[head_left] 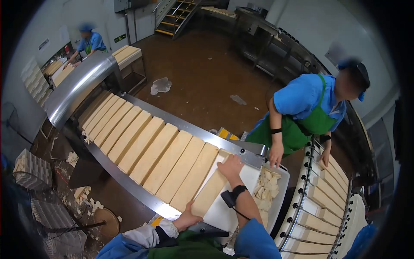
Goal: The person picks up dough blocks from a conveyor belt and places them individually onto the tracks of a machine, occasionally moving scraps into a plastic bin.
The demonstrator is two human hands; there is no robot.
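A long cream-coloured block (211, 192) lies at the end of a row on the conveyor, partly over a white board (224, 209). My left hand (188, 218) grips its near end, thumb and fingers around the corner. At the far end, my right hand (231, 167) has its fingers closed over the block; a black band is on that wrist. Several similar blocks (170, 159) lie side by side to the left of it, running back toward a curved metal hood (84, 84).
Right of the board is a white bin (282, 190) with broken cream pieces (266, 185). A co-worker (308, 103) in a green apron stands beyond it, a hand on blocks on a second conveyor (297, 207). Another person (89, 41) works at far left. Scraps (84, 196) litter the floor.
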